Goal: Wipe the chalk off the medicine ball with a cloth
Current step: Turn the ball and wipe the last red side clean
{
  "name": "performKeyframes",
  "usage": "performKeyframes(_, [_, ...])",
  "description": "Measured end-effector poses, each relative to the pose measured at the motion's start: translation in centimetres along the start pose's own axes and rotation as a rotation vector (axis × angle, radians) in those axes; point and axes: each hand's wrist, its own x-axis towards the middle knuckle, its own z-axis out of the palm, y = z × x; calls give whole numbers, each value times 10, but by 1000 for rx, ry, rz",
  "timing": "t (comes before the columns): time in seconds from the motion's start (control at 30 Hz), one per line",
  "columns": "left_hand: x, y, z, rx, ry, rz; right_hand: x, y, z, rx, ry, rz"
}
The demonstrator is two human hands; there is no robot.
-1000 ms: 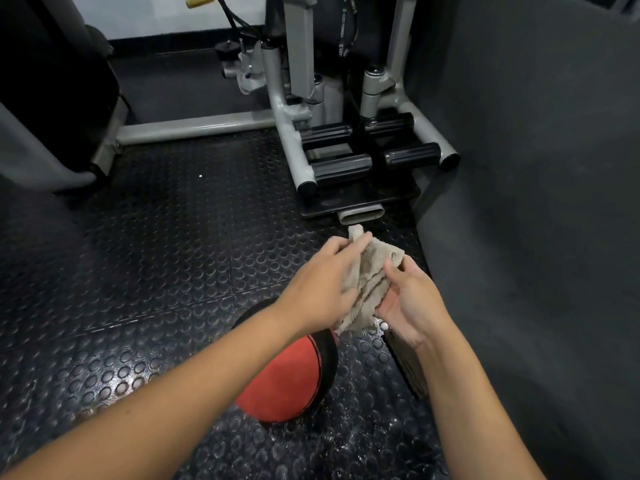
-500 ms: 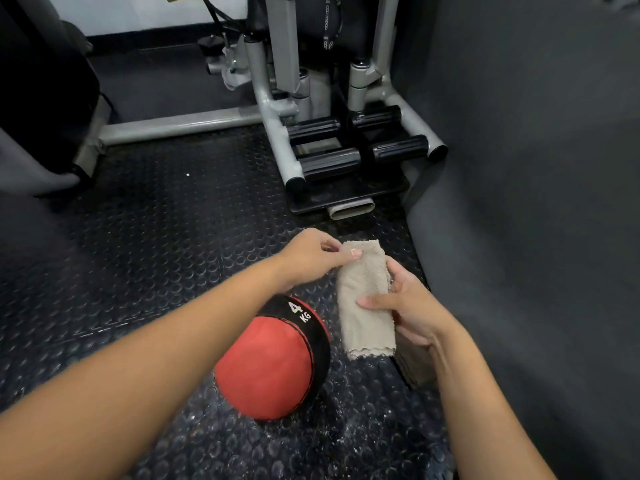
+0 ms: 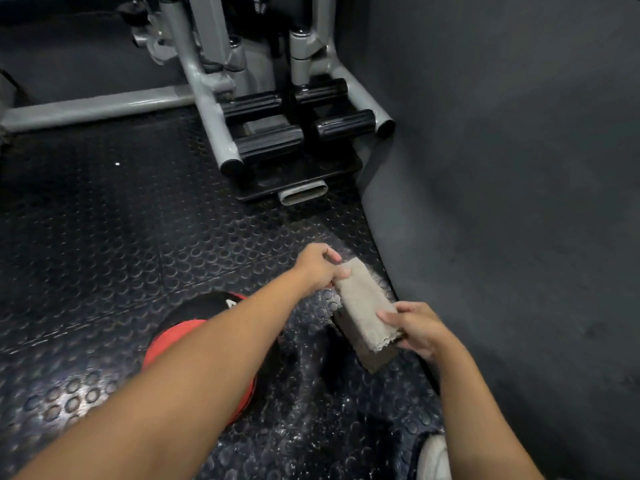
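A red and black medicine ball (image 3: 180, 334) rests on the studded rubber floor, mostly hidden under my left forearm. A beige folded cloth (image 3: 363, 303) is stretched flat between both hands, to the right of the ball and apart from it. My left hand (image 3: 317, 266) pinches the cloth's far end. My right hand (image 3: 417, 329) grips its near end. Beneath the cloth a brownish block (image 3: 372, 358) lies on the floor.
White chalk dust (image 3: 311, 403) speckles the floor beside the ball. A grey gym machine frame (image 3: 221, 109) with black roller pads (image 3: 270, 143) stands ahead. A dark grey wall (image 3: 502, 202) runs along the right. A white shoe tip (image 3: 433, 455) shows at the bottom.
The bunched cloth has been unfolded and pulled out flat between my hands. Both hands dropped lower and to the right, and the view tilted down so the ball sits under my left arm.
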Motion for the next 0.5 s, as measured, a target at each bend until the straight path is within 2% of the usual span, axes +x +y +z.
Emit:
performKeyframes(0.1, [27, -33, 37, 95, 49, -8, 26, 27, 1, -144, 160, 11])
performKeyframes(0.23, [45, -74, 69, 148, 87, -5, 57, 63, 5, -329, 281, 38])
performKeyframes(0.5, [64, -110, 84, 188, 91, 46, 78, 87, 17, -487, 437, 40])
